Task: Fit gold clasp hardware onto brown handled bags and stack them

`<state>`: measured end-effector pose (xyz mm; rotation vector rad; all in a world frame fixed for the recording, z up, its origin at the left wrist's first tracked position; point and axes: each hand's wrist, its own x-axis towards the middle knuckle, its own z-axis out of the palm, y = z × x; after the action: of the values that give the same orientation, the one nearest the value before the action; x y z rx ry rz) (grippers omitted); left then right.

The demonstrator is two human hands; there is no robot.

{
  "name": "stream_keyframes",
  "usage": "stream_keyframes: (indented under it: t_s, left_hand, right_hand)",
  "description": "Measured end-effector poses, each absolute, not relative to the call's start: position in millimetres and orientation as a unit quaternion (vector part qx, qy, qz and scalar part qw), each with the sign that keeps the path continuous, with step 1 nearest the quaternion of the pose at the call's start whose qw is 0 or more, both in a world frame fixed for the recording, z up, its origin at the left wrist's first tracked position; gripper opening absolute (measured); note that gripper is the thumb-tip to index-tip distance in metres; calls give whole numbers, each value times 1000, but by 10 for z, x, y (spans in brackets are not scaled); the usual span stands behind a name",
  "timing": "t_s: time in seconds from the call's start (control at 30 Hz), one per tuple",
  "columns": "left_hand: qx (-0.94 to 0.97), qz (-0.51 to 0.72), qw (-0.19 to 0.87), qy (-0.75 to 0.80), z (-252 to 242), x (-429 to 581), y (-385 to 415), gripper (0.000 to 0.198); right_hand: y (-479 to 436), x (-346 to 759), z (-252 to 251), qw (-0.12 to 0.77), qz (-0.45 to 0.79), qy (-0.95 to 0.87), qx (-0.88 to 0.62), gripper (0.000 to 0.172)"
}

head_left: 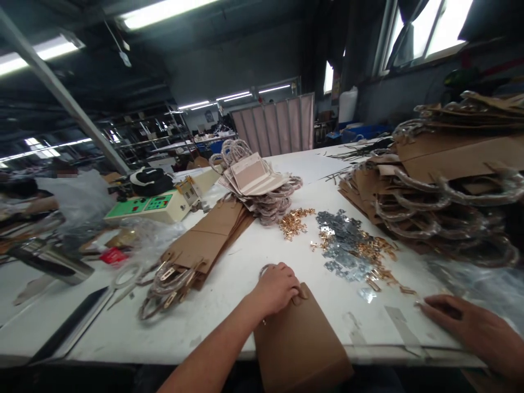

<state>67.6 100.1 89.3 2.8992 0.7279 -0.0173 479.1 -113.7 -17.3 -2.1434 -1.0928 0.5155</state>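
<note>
A brown cardboard-covered bag panel [303, 344] lies at the table's front edge, its lower end sticking out over the edge. My left hand [278, 292] is closed over the panel's top end, where part of a wrapped handle [268, 268] shows behind the fingers. On the right, my right hand [462, 322] is held low over the table with thumb and forefinger pinched together. Something small and shiny shows at its fingertips, too small to name. Between the hands and farther back lie a heap of flat silver metal plates [341, 240] and scattered gold metal fittings [374, 251].
Stacked brown panels with plastic-wrapped handles [442, 191] rise at the right. More brown panels [204, 234] lie left of centre, beside a pile of pale bag pieces [256, 177]. A steel tumbler [51, 262], scissors [123, 281] and a green-topped machine [143, 206] are at the left.
</note>
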Motion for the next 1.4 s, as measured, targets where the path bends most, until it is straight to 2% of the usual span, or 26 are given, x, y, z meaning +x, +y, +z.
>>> stream_keyframes:
  t_s: [0.13,0.2,0.4,0.5,0.6,0.8,1.0,1.2,1.33,1.4]
  left_hand:
    - [968,-18,76,239,955,726,1018,16]
    - [968,-23,78,238,963,766,1040,15]
    - [964,-21,99,247,938,870,1172,13]
    - [958,-24,117,259,946,883,1239,18]
    - [952,-34,149,265,964,883,1293,22]
    - [922,-59,249,291,967,904,1393,33]
    - [874,-58,370,310,926,928,1443,39]
    - [814,-6,458,358,907,961,1307,42]
    - [779,41,480,401,968,936,1114,48]
    - [733,74,531,419,1036,903,1013,54]
  right_hand:
    - [-1067,4457,105,356,184,-474,-784,23]
    - [-991,4062,295,394,175,-477,-766,27]
    - [-488,2662,493,504,453,-446,-584,25]
    - [-276,2309,378,534,497,-421,-539,23]
    - [-229,2233,275,549,471,-441,-531,26]
    - [-300,2261,244,523,374,-522,-561,18]
    - [-284,2192,242,513,331,-536,-583,12]
    - [-277,2151,96,507,328,-524,-601,13]
    - [-317,2127,-10,462,239,-624,-583,18]
    - [-345,2116,-40,435,181,-673,-570,20]
